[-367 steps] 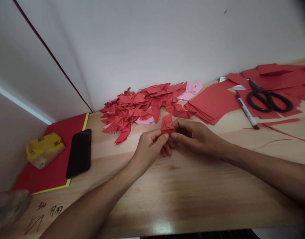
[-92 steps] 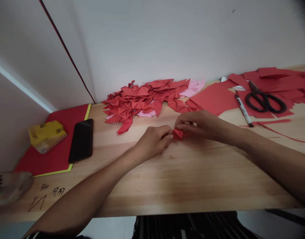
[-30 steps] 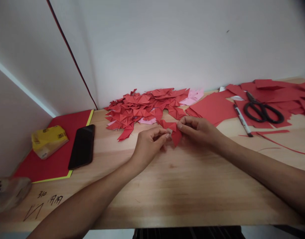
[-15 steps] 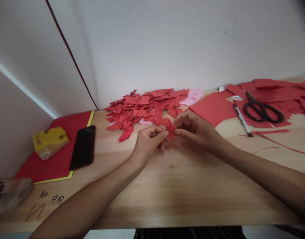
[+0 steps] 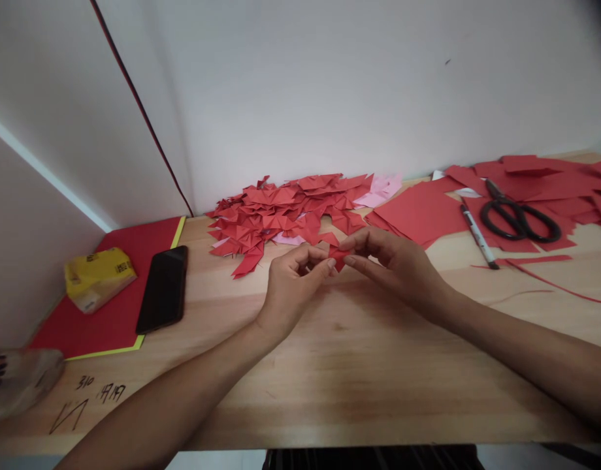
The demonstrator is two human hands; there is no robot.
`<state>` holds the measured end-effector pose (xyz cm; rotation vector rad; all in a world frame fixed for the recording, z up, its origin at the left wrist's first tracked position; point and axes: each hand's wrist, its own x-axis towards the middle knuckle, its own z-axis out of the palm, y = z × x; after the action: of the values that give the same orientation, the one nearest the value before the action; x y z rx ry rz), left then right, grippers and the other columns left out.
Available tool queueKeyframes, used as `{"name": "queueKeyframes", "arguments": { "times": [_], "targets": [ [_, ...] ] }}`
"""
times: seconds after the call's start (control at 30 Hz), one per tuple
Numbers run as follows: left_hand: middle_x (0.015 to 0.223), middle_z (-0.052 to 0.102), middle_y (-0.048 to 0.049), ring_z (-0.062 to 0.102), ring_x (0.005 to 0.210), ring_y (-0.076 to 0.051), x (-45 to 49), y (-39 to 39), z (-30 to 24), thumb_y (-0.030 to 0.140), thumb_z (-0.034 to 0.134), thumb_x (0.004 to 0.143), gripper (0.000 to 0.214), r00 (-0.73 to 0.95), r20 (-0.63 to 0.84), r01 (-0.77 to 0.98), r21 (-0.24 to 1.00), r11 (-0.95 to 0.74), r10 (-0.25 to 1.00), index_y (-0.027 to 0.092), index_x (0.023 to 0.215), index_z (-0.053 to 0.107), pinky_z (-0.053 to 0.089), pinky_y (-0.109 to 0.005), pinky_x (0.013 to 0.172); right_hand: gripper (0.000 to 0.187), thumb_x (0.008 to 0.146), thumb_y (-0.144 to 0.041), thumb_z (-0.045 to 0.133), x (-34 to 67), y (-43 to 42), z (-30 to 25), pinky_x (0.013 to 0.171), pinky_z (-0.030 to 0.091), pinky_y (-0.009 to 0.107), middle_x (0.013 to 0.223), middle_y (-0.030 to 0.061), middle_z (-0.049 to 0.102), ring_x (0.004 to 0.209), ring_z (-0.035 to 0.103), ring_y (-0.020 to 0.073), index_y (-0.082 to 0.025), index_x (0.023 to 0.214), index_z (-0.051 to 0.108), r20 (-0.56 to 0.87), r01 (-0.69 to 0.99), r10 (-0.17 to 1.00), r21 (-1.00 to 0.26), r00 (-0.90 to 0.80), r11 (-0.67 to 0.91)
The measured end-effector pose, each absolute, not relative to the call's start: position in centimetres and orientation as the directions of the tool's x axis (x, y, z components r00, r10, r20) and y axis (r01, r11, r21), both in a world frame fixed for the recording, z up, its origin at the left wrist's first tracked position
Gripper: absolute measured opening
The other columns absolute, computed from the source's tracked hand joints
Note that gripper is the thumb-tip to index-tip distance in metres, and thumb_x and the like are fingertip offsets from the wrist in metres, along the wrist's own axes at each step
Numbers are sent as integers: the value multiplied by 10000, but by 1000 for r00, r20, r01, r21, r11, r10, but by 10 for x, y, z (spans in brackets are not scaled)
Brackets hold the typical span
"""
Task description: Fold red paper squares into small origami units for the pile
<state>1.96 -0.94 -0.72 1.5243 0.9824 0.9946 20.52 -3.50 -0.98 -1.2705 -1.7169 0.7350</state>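
A small piece of folded red paper (image 5: 338, 256) is held up between my two hands, just above the wooden table. My left hand (image 5: 296, 277) pinches its left side between thumb and fingers. On the other side, my right hand (image 5: 393, 264) grips the paper's right edge with thumb and fingertips. Fingers cover much of the piece, so its full shape is hidden. Right behind the hands lies a heap of folded red paper pieces (image 5: 281, 205), with some pink ones among them. A stack of flat red paper (image 5: 422, 212) rests behind my right hand.
Black-handled scissors (image 5: 520, 222) lie on red paper scraps at the right, beside a marker (image 5: 479, 236) and thin red strips (image 5: 560, 284). At the left are a phone (image 5: 162, 290), a yellow packet (image 5: 99, 277) on a red sheet (image 5: 104, 333), and a clear plastic bottle-like object (image 5: 23, 382).
My right hand's fingers have come down and closed on the red paper's right side, where the index finger was raised before. My left hand keeps its pinch.
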Motion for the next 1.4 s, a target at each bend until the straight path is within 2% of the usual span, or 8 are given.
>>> {"name": "queueKeyframes", "arguments": {
  "times": [0.23,0.47,0.7,0.9,1.17,1.4],
  "targets": [
    [751,637,4,541,676,-98,21,-11,-8,280,655,829,119,319,184,93,970,-224,930,175,774,654,429,-215,627,127,904,-363,594,203,-39,-2,658,454,315,872,10,714,747,619,174,-267,912,676,360,580,930,-743,-77,336],
    [780,635,10,559,715,-102,20,-13,-7,285,656,851,122,287,304,216,903,-370,908,185,782,644,431,-211,631,140,917,-355,573,202,-40,-2,591,404,309,845,9,705,678,580,161,-266,870,670,386,651,920,-681,-70,335],
    [848,697,6,576,706,-104,17,-13,-7,235,646,871,58,332,426,282,806,-520,841,215,909,684,423,-221,623,137,912,-326,567,200,-40,-2,589,402,309,815,13,698,669,574,161,-253,841,658,386,663,918,-665,-90,345],
    [831,687,-7,554,715,-119,16,-11,-9,259,613,898,95,375,496,343,711,-614,784,211,889,695,425,-240,653,105,897,-280,570,200,-40,-2,584,404,307,767,9,673,645,554,155,-245,826,639,387,654,913,-658,-129,372],
    [776,647,3,539,696,-108,20,-12,-10,170,603,873,86,352,473,360,728,-584,807,182,812,662,408,-228,623,62,890,-210,577,200,-35,-7,619,410,284,813,30,623,747,545,158,-209,830,593,508,641,832,-567,-222,517],
    [802,658,3,571,726,-105,22,-14,-9,120,591,860,83,377,426,335,765,-550,822,169,819,645,424,-226,643,105,853,-129,569,199,-37,-8,613,429,266,749,18,584,695,541,137,-191,769,561,565,646,793,-522,-227,557]
  ]
}}
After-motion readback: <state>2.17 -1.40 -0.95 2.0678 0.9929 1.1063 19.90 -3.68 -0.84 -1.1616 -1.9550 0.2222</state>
